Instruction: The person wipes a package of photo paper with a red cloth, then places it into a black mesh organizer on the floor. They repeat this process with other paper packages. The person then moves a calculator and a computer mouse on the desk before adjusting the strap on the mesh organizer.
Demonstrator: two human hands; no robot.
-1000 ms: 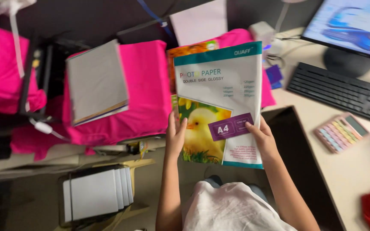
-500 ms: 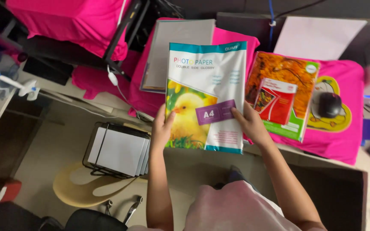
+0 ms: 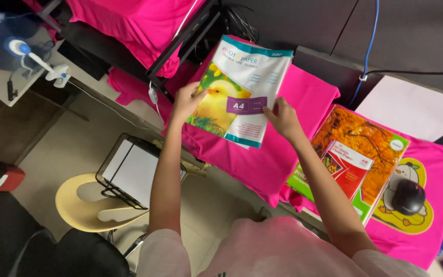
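- While both arms reach forward over the pink cloth [image 3: 262, 154], the left hand [image 3: 184, 102] grips the left edge of a pack of photo paper [image 3: 242, 87], fingers curled round it beside the printed yellow chick.
- The right hand [image 3: 281, 119] pinches the lower right part of the same pack, thumb on the front near the purple label.
- The pack is tilted, its teal top edge pointing away from the person, and it is held over the pink cloth; whether it touches the cloth cannot be told.
- To the right lies a second paper pack [image 3: 357, 154] with an orange autumn-leaf front, flat on the pink cloth.
- Further right, a black mouse [image 3: 408, 197] sits on a yellow cartoon mouse pad [image 3: 421, 223].
- Below the left arm, a black wire rack [image 3: 129, 172] holding white sheets stands on a cream plastic chair [image 3: 85, 210].
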